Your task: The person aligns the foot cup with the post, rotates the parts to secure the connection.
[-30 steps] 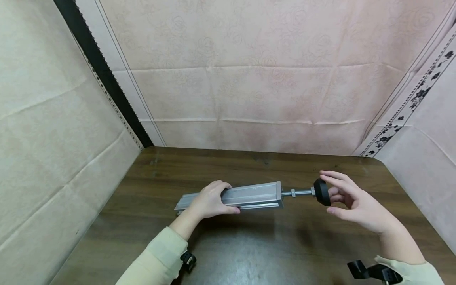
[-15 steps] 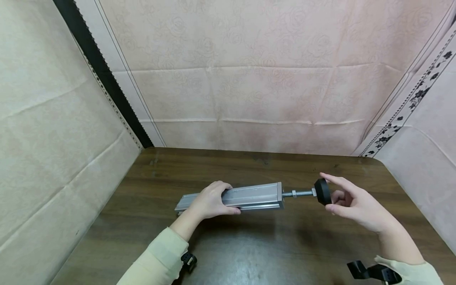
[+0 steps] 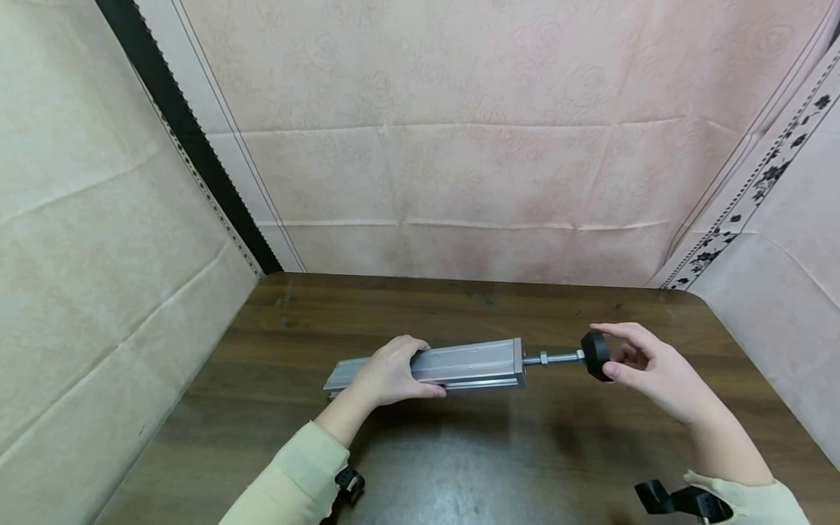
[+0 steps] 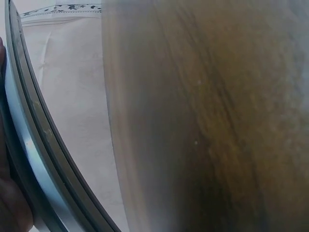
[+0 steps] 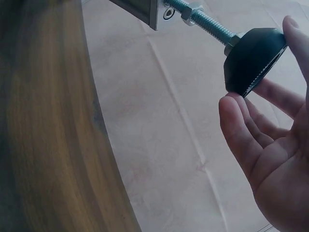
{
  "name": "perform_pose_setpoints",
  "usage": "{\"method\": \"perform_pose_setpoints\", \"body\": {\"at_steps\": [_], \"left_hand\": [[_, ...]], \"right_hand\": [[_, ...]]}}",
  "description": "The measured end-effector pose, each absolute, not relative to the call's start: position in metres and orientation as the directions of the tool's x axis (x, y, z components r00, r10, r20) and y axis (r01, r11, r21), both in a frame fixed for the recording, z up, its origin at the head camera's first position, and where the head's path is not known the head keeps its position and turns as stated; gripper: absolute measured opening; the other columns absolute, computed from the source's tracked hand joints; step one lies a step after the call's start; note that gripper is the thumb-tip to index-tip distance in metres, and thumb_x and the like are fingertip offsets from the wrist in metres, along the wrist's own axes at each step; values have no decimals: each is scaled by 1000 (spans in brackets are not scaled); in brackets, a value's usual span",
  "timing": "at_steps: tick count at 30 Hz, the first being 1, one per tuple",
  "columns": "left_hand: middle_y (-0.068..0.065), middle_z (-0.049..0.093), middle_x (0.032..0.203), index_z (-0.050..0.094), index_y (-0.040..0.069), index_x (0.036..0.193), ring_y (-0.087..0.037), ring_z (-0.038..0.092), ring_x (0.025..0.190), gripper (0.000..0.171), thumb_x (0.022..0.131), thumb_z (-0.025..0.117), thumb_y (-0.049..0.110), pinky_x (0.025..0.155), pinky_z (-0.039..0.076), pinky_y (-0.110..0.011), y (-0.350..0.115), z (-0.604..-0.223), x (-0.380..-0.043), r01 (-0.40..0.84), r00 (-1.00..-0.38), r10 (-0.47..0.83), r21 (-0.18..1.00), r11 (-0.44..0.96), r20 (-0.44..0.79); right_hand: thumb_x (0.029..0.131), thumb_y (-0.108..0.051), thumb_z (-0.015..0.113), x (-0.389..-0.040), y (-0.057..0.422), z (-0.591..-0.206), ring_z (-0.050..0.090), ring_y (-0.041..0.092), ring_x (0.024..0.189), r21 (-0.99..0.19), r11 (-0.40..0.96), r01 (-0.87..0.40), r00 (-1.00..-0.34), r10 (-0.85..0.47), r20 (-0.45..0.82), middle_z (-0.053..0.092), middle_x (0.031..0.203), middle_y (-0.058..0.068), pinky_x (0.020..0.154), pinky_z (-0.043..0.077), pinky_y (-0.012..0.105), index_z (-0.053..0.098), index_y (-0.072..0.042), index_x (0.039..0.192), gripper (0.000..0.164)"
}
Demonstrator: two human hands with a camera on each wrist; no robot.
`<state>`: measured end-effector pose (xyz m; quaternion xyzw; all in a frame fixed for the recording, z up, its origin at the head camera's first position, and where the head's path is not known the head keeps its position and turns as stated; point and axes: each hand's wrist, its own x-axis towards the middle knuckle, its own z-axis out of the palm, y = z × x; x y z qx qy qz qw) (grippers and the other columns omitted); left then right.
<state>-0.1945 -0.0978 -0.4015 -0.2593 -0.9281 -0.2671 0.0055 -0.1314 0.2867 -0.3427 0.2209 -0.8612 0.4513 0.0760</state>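
My left hand (image 3: 389, 373) grips a silver aluminium furniture leg (image 3: 475, 363) round its left half, thumb along the near side. Above the tabletop the leg lies nearly level, its right end slightly raised. From that end a threaded rod (image 3: 564, 358) with a hex nut (image 5: 193, 13) sticks out. It ends in a black levelling foot (image 3: 595, 356), whose rim my right hand (image 3: 646, 368) pinches between thumb and fingers. In the right wrist view the foot (image 5: 251, 55) shows a toothed underside edge. The left wrist view catches only the grooved side of the leg (image 4: 38, 140).
Beneath both hands is a brown wood-grain table (image 3: 446, 467). Pale patterned cloth (image 3: 459, 160) hangs behind its far edge, and more cloth (image 3: 98, 292) stands on the left. Black camera mounts (image 3: 682, 502) sit at both wrists.
The fingers of my right hand have shifted round the foot's rim; the index finger straightened, then bent again. The leg and left hand have barely moved, drifting slightly right and down.
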Motion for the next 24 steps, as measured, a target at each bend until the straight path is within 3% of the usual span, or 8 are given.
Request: {"method": "perform_pose_setpoints", "body": {"at_steps": [5, 11, 16, 24], "left_hand": [[-2, 57, 111, 59, 11, 116, -17, 51, 97, 73, 66, 75, 60, 84, 46, -38, -99, -404, -196, 490, -862, 482, 498, 716, 154], [-3, 58, 112, 59, 9, 117, -18, 52, 98, 75, 65, 76, 60, 84, 46, -39, -100, -403, -196, 492, -863, 477, 503, 711, 169], [-3, 58, 112, 58, 9, 117, -18, 52, 98, 74, 65, 76, 59, 84, 46, -39, -101, -401, -197, 489, -865, 471, 501, 714, 173], [-3, 58, 109, 59, 9, 116, -17, 52, 96, 72, 65, 77, 58, 83, 46, -38, -100, -399, -195, 495, -862, 475, 498, 712, 178]], "right_hand": [[85, 9, 61, -132, 287, -343, 60, 12, 79, -764, 401, -506, -852, -371, 369, 48, 116, -4, 64, 49, 24, 38, -4, 140, 61], [78, 17, 63, -133, 291, -343, 59, 15, 85, -790, 191, -583, -744, -516, 425, 31, 136, 5, 67, 50, 23, 25, 2, 144, 78], [71, 31, 56, -133, 292, -344, 60, 10, 89, -794, 128, -594, -703, -563, 435, 24, 137, 6, 70, 50, 22, 20, 3, 146, 87], [71, 31, 57, -134, 292, -344, 59, 9, 77, -766, 186, -615, -722, -524, 452, 33, 127, 5, 55, 45, 26, 27, 2, 144, 84]]}}
